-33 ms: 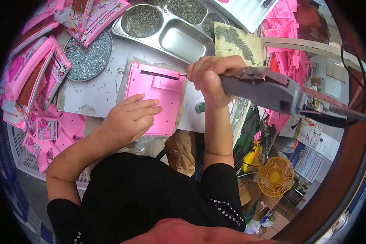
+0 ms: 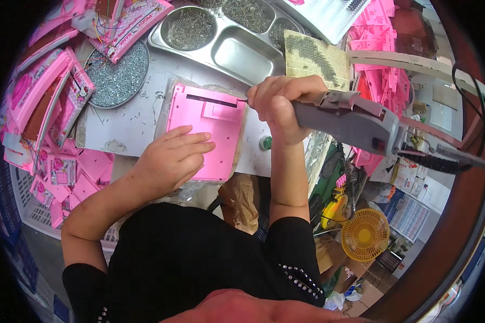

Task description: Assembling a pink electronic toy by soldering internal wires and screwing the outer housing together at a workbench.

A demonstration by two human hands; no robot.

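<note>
A pink plastic panel (image 2: 219, 156) with a dark slot near its far edge lies on crumpled clear wrapping in front of me. My left hand (image 2: 175, 159) rests flat on its left and middle part, fingers stretched out. My right hand (image 2: 285, 105) is wrapped round a grey electric screwdriver (image 2: 345, 121), whose body extends to the right. The driver's tip meets the panel's far right corner; any screw under it is too small to make out. Just right of the panel stands a small green-capped container (image 2: 265, 142).
A steel compartment tray (image 2: 242, 54) with small screws lies beyond the panel. Left of it sits a round dish (image 2: 117, 75) of silvery screws. Pink toy cases (image 2: 43, 102) with wires crowd the left; pink parts (image 2: 374, 32) pile up far right. A yellow fan (image 2: 365, 234) is at lower right.
The screwdriver's body has turned slightly in my right hand, its rear end dipping a little. My left hand and the panel stay in place.
</note>
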